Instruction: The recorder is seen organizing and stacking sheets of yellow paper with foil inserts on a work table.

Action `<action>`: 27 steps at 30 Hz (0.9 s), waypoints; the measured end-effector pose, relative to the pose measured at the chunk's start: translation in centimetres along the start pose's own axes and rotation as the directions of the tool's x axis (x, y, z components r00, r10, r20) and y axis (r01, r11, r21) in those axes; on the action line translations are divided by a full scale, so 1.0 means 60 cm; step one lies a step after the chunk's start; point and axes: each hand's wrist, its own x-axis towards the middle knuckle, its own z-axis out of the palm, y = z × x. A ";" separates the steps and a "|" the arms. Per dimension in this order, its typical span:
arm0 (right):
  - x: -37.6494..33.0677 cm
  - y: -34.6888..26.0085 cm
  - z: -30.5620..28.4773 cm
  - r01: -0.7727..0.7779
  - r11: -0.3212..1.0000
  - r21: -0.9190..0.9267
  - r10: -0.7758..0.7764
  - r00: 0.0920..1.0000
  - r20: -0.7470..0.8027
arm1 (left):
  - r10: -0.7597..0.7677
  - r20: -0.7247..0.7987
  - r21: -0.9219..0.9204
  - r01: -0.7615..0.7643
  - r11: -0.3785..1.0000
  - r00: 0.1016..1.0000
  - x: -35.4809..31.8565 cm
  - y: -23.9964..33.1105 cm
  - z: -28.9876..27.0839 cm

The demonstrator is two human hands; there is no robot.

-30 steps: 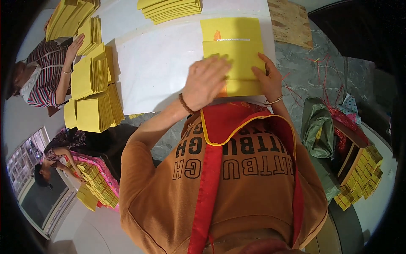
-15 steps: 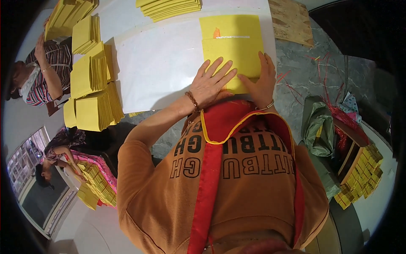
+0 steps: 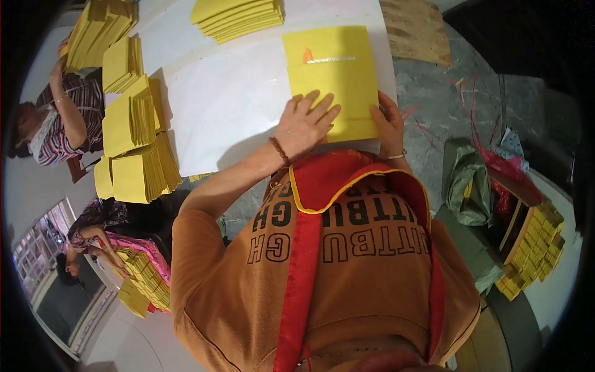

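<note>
A flat yellow folded paper piece (image 3: 334, 80) lies near the right edge of the white-covered table. It bears an orange mark and a thin shiny strip near its far end, and a fold line crosses close to its near end. My left hand (image 3: 306, 123) rests on its near left part, fingers stretched flat and slightly apart. At its right edge is my right hand (image 3: 390, 127), the thumb on the paper and the other fingers just outside the edge, apart from the thumb. Whether the paper is one layer or several, I cannot tell.
Stacks of folded yellow paper (image 3: 128, 118) line the table's left side; another fanned stack (image 3: 238, 17) is at the far edge. Two people work at the left. On the right stand a green bag (image 3: 466, 186) and bundled yellow blocks (image 3: 536, 245). A wooden board (image 3: 416, 31) lies beyond.
My left hand has slid slightly nearer to me on the paper. My right hand has shifted outward from the paper's near end to its right edge. The view has tilted a little.
</note>
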 end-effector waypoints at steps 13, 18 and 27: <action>0.018 -0.002 -0.021 -0.267 0.957 0.113 0.281 0.951 -0.130 | -0.088 -0.119 -0.266 0.054 0.963 0.989 0.069 -0.078 -0.103; 0.023 -0.024 -0.021 -0.320 0.946 0.043 0.323 0.937 -0.132 | -0.218 -0.382 -0.171 0.163 0.972 0.898 0.078 -0.234 -0.205; 0.135 -0.094 0.009 0.117 0.957 -0.267 -0.129 0.991 -0.028 | -0.193 -0.429 0.256 0.324 0.911 0.883 0.101 -0.426 -0.085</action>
